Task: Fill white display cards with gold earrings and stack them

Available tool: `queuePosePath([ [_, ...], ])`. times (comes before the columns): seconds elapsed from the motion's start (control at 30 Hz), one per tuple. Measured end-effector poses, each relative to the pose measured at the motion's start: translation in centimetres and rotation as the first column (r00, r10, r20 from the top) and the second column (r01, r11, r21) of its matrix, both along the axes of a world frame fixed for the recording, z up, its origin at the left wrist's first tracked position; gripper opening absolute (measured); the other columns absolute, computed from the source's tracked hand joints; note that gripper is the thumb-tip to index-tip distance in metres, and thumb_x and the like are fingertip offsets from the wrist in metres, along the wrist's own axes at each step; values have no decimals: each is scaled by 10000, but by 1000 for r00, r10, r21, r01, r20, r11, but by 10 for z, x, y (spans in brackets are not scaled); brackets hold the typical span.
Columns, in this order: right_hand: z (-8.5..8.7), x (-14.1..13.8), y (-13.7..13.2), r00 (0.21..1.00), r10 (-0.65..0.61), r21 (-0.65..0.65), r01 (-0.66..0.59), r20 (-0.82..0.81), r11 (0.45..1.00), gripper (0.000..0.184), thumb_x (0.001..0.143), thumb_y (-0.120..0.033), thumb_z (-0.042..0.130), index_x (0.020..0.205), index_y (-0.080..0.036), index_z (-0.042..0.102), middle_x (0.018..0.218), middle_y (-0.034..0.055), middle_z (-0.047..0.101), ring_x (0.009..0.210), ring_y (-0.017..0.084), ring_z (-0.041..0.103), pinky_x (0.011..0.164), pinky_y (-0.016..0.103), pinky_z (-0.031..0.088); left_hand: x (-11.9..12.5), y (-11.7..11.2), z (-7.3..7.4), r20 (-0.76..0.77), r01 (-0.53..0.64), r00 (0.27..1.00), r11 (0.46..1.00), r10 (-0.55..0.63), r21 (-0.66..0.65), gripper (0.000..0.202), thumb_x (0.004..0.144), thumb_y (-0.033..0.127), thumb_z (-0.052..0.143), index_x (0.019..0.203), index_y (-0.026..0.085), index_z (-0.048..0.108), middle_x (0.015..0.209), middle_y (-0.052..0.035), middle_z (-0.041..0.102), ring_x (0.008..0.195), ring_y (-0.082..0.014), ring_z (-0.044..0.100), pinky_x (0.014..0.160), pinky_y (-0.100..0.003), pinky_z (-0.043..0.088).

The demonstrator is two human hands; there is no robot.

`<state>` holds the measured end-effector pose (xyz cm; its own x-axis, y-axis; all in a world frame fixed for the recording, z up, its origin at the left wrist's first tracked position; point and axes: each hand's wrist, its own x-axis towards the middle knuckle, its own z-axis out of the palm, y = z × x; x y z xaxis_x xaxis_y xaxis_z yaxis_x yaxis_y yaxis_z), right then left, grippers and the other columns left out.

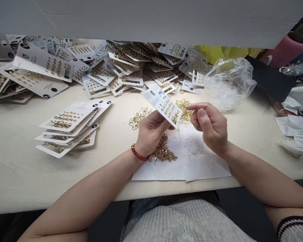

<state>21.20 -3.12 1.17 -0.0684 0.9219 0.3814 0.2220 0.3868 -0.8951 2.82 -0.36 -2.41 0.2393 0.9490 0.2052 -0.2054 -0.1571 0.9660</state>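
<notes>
My left hand (pixel 151 132) holds a white earring card (pixel 163 104) tilted above the table, its back with a price label toward me and gold earrings along its lower part. My right hand (pixel 209 124) is closed in a pinch beside the card's lower right edge, thumb and forefinger pressed together on something too small to make out. A red bead bracelet (pixel 138 154) circles my left wrist. Under my hands lie white paper sheets (pixel 204 161), one carrying a heap of small gold pieces (pixel 164 151), the other tiny clear bits (pixel 194 146).
Loose gold hoops (pixel 140 116) lie behind my hands. A neat stack of filled cards (pixel 70 129) sits at left, and a big jumbled pile of cards (pixel 111 70) spans the back. A crumpled clear plastic bag (pixel 228 82) and white papers (pixel 295 134) lie at right.
</notes>
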Motion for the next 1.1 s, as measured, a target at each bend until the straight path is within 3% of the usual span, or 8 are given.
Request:
queuePosePath([
  [0.1, 0, 5, 6, 987, 50, -107, -34, 151, 994, 169, 923, -175, 474, 913, -191, 642, 666, -18, 516, 579, 107, 453, 540, 279, 385, -8, 6, 4, 25, -50, 998, 999, 50, -16, 240, 801, 421, 779, 900, 227, 679, 802, -14, 739, 684, -140, 708, 678, -305, 640],
  [0.23, -5, 8, 9, 896, 243, -120, -213, 372, 970, 294, 787, -7, 404, 854, -186, 629, 805, 25, 629, 752, 136, 569, 674, 294, 469, -13, 9, 9, 36, -106, 994, 994, 106, -12, 281, 764, 447, 812, 864, 231, 663, 754, 1, 735, 664, -140, 708, 698, -307, 644],
  [0.43, -9, 8, 5, 775, 348, -5, -407, 527, 913, 388, 780, 39, 366, 956, -186, 628, 941, 57, 736, 888, 152, 691, 829, 343, 539, -10, 5, 12, 70, -72, 995, 996, 76, -52, 311, 767, 478, 800, 938, 253, 670, 941, -25, 768, 870, -213, 754, 727, -361, 677],
  [0.6, -7, 9, 2, 703, 292, 54, -425, 648, 904, 330, 929, -80, 418, 1181, -175, 608, 1014, 59, 778, 955, 186, 733, 1083, 514, 412, -10, 5, 14, 205, -57, 976, 995, 74, -88, 303, 724, 389, 851, 956, 254, 709, 1033, -20, 773, 984, -249, 752, 823, -392, 677],
  [0.7, -10, 8, 3, 750, 231, 103, -368, 619, 924, 283, 984, -119, 427, 1194, -162, 613, 910, 37, 792, 871, 153, 745, 981, 425, 485, -10, 5, 16, 266, -38, 962, 995, 61, -92, 282, 711, 333, 866, 945, 258, 730, 992, -11, 785, 977, -253, 756, 843, -388, 671],
  [0.87, -22, -4, 7, 738, 53, 246, -290, 673, 925, 161, 970, -209, 551, 895, -177, 689, 750, 12, 757, 665, 147, 672, 689, 364, 462, -5, 3, 20, 288, -68, 954, 995, 85, -68, 228, 687, 302, 881, 872, 257, 757, 975, -3, 793, 980, -252, 753, 895, -410, 655],
  [0.97, -28, -15, 9, 711, -28, 304, -264, 703, 915, 173, 962, -223, 572, 854, -183, 702, 799, 31, 754, 770, 192, 651, 677, 376, 422, -4, 1, 22, 299, -77, 950, 996, 88, -46, 226, 666, 305, 894, 849, 268, 766, 957, 15, 795, 1008, -243, 746, 955, -419, 629],
  [1.1, -33, -24, 13, 678, -11, 280, -289, 735, 915, 176, 966, -227, 570, 886, -194, 724, 868, 33, 754, 848, 213, 628, 708, 382, 411, -4, 1, 23, 287, -58, 955, 997, 72, -55, 233, 669, 315, 889, 860, 264, 765, 966, 11, 795, 1003, -249, 747, 965, -430, 620],
])
